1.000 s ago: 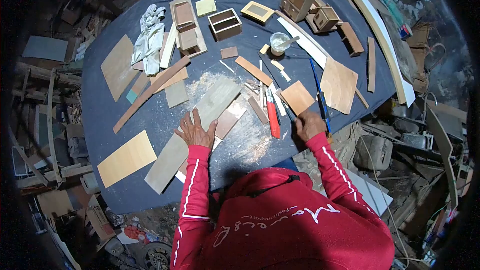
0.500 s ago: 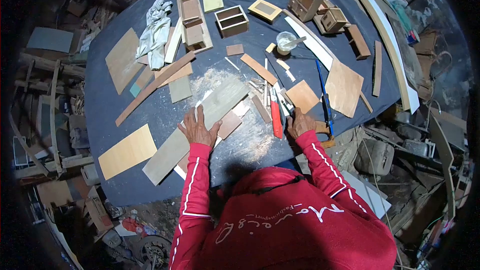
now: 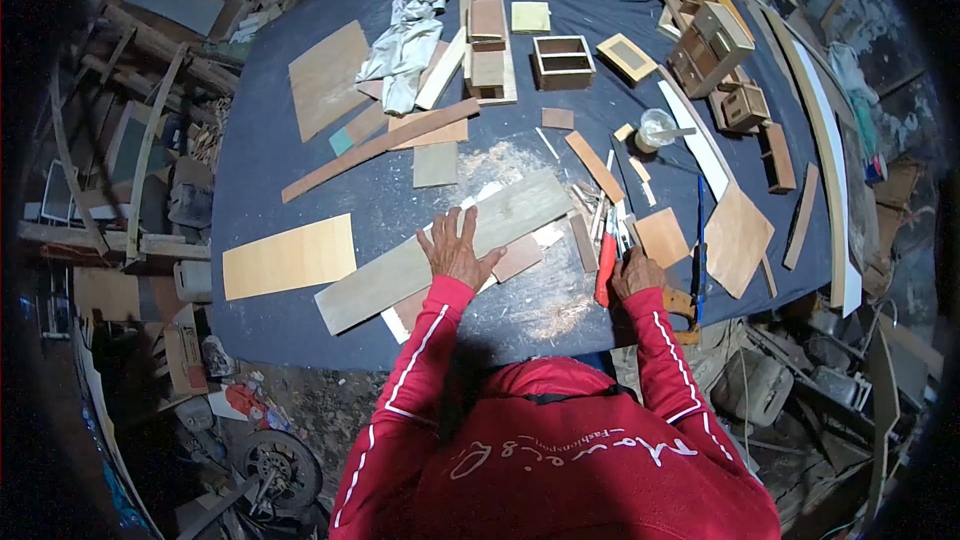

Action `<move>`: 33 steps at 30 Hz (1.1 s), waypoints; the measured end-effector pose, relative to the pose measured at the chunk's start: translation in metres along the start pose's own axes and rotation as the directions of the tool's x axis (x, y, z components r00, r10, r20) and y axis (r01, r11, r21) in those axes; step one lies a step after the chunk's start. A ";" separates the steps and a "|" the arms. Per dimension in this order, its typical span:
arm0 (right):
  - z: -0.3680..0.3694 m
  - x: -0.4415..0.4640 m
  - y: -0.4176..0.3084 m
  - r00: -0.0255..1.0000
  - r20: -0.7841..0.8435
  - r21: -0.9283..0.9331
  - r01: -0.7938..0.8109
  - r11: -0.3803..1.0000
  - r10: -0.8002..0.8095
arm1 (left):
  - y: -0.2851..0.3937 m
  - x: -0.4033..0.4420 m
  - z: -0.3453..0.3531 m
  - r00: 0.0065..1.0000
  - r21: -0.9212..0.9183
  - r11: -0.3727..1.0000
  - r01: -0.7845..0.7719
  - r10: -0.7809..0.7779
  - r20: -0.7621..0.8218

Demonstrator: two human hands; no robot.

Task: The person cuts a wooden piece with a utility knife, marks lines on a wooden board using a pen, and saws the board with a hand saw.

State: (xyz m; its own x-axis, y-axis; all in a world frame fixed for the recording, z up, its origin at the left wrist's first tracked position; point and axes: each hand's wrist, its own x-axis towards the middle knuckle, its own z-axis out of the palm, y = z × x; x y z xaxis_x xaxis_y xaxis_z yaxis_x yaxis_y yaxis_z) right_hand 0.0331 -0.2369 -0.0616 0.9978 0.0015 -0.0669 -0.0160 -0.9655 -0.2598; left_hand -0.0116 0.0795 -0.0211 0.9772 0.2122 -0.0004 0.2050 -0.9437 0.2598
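My left hand lies flat with fingers spread on a long grey wooden board, which slants across the table. A smaller reddish-brown piece of wood shows beside the board's lower edge. My right hand rests low at the table's right side, its fingers curled round something dark and thin that I cannot make out. Just left of it lies a red-handled tool. A square wooden piece lies beyond its fingers, and a handsaw with a blue frame is to its right.
On the dark-covered table are a pale board, a crumpled white cloth, a small open box, a tub with a stick and a small wooden cabinet. Sawdust and thin offcuts lie between my hands.
The camera view has shifted, so the table and its things appear farther right. My left hand stays spread on the grey board; my right hand stays beside the red-handled tool.
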 end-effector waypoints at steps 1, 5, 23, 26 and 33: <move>-0.002 0.000 0.000 1.000 -0.002 -0.001 0.012 1.000 -0.012 | 0.001 0.001 -0.002 1.000 0.000 1.000 -0.002 0.002 0.016; -0.017 -0.003 0.002 0.999 0.039 0.004 -0.010 1.000 0.010 | 0.001 0.006 -0.011 1.000 -0.100 0.995 0.010 -0.007 0.022; 0.029 -0.050 0.019 0.964 0.193 0.910 -0.245 0.335 0.182 | -0.048 0.146 -0.006 0.905 -0.033 0.910 0.412 -0.405 0.134; 0.017 -0.042 0.010 0.965 0.239 0.947 -0.255 0.196 0.103 | -0.053 0.147 0.003 0.884 -0.063 0.884 0.463 -0.456 0.106; -0.010 -0.009 -0.029 0.931 0.359 0.932 -0.354 -0.072 0.064 | -0.067 0.119 -0.034 0.918 -0.923 0.255 0.289 -0.347 0.191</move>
State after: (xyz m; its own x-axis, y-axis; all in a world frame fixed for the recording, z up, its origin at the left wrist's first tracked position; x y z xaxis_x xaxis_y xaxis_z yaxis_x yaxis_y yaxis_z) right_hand 0.0254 -0.2111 -0.0438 0.9049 0.0332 -0.4243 -0.4127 0.3113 -0.8560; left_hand 0.0896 0.1763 -0.0060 0.8367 0.4734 -0.2753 0.2839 0.0549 0.9573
